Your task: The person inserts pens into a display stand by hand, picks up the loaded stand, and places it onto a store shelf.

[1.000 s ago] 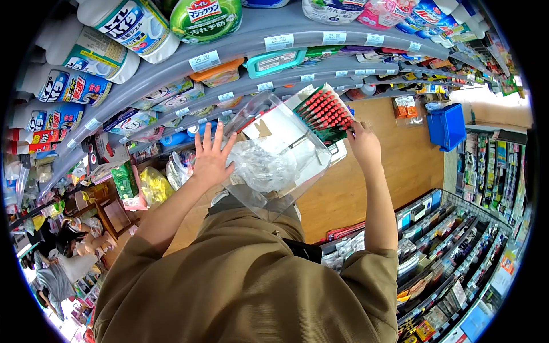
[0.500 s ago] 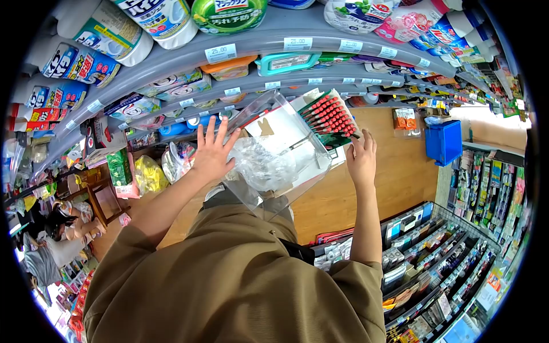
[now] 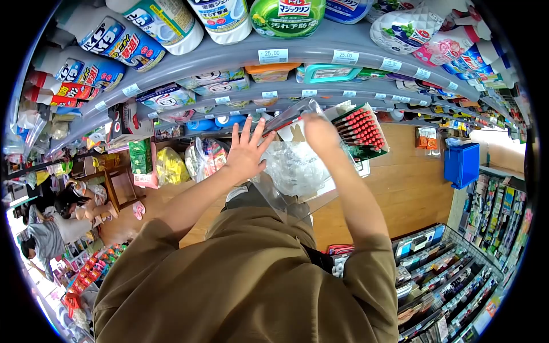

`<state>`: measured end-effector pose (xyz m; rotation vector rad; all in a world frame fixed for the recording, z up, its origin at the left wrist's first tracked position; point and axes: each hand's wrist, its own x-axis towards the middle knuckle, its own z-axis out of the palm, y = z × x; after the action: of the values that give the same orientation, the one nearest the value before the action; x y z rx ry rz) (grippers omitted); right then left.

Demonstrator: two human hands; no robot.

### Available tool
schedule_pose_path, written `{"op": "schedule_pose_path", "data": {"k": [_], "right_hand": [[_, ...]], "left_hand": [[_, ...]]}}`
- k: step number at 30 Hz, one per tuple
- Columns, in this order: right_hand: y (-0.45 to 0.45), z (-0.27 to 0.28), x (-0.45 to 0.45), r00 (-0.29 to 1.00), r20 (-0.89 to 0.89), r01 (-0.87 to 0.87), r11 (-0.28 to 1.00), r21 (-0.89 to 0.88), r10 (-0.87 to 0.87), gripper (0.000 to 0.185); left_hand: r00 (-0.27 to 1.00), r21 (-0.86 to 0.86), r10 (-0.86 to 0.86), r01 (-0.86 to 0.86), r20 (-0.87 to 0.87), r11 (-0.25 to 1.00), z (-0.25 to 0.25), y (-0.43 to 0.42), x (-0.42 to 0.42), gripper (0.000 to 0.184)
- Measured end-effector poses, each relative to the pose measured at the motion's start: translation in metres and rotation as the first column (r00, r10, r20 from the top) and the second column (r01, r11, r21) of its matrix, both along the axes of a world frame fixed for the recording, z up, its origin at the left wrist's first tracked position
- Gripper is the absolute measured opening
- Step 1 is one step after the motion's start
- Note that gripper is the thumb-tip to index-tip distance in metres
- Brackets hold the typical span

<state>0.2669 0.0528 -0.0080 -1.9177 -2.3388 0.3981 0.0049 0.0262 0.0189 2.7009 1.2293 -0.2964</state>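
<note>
A clear plastic box [image 3: 274,197] sits in front of my body, with a crumpled clear plastic bag [image 3: 290,166] inside it. My left hand [image 3: 246,154] lies at the box's left side, fingers spread and holding nothing. Over the box's far part is my right hand [image 3: 320,132], blurred, its fingertips hidden; I cannot make out whether it holds anything. A thin red strip [image 3: 281,127] shows between the hands. Right of the right hand, a green and white carton [image 3: 374,153] holds several red-ended sticks, perhaps pens [image 3: 361,127].
Curved grey shelves [image 3: 309,52] with price tags and cleaning bottles [image 3: 289,17] stand ahead. A blue bin [image 3: 461,164] stands on the wooden floor at right. A wire rack [image 3: 452,274] of packaged goods is at lower right. People [image 3: 48,231] and a wooden stool [image 3: 117,191] are at left.
My right hand has moved left from the carton of red-ended sticks to over the clear box. My left hand stays spread at the box's side. The whole view has shifted rightward.
</note>
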Motion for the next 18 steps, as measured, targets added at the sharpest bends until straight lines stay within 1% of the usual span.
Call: {"op": "schedule_pose_path", "data": {"k": [2, 4, 5, 8, 9, 10, 11, 12, 14, 15, 17, 18], "right_hand": [[0.012, -0.032, -0.024, 0.994, 0.077, 0.085, 0.991, -0.102, -0.077, 0.022], [0.018, -0.054, -0.031, 0.985, 0.117, 0.142, 0.976, -0.164, -0.124, 0.022], [0.017, -0.064, -0.031, 0.983, 0.132, 0.15, 0.975, -0.164, -0.129, 0.022], [0.012, -0.077, -0.017, 0.983, 0.17, 0.098, 0.983, -0.153, -0.072, 0.02], [0.008, -0.071, -0.013, 0.987, 0.159, 0.034, 0.996, -0.078, -0.021, 0.02], [0.004, -0.065, -0.011, 0.989, 0.148, -0.031, 1.0, -0.001, 0.031, 0.019], [-0.002, -0.057, -0.004, 0.987, 0.148, -0.052, 0.998, -0.02, 0.054, 0.018], [-0.008, -0.059, 0.004, 0.985, 0.159, -0.065, 0.998, -0.023, 0.068, 0.018], [-0.016, -0.063, 0.017, 0.989, 0.14, -0.035, 0.996, -0.087, 0.047, 0.022], [-0.013, -0.062, 0.018, 0.989, 0.143, -0.028, 0.997, -0.075, 0.038, 0.022], [-0.016, -0.066, 0.015, 0.978, 0.184, -0.076, 0.987, -0.141, 0.101, 0.02], [-0.017, -0.067, 0.012, 0.98, 0.176, -0.069, 0.988, -0.141, 0.094, 0.02]], "left_hand": [[1.0, -0.004, -0.002, 0.002, 0.002, 1.0, 0.003, 0.0, 0.001, 0.089], [0.999, 0.012, -0.002, 0.002, 0.049, 1.0, -0.001, -0.001, 0.0, 0.09], [0.998, 0.021, -0.003, 0.002, 0.066, 1.0, -0.002, -0.001, -0.001, 0.09], [0.997, 0.03, -0.003, 0.001, 0.077, 1.0, -0.005, -0.001, -0.002, 0.091], [0.996, 0.024, 0.008, -0.01, 0.09, 1.0, -0.002, -0.002, -0.001, 0.091], [0.999, 0.007, 0.011, -0.012, 0.046, 1.0, 0.002, -0.001, 0.0, 0.09], [1.0, -0.01, 0.014, -0.014, 0.003, 1.0, 0.004, -0.001, 0.001, 0.09], [1.0, -0.013, 0.028, -0.028, 0.014, 1.0, 0.003, -0.004, 0.001, 0.09], [1.0, -0.038, 0.012, -0.013, -0.013, 0.999, 0.003, 0.001, 0.001, 0.089], [1.0, -0.051, 0.013, -0.013, -0.013, 0.999, 0.007, 0.002, 0.002, 0.09], [1.0, -0.031, 0.009, -0.009, -0.008, 0.999, 0.003, 0.001, 0.003, 0.09], [1.0, -0.014, 0.003, -0.003, -0.004, 1.0, 0.002, 0.001, 0.002, 0.089]]}}
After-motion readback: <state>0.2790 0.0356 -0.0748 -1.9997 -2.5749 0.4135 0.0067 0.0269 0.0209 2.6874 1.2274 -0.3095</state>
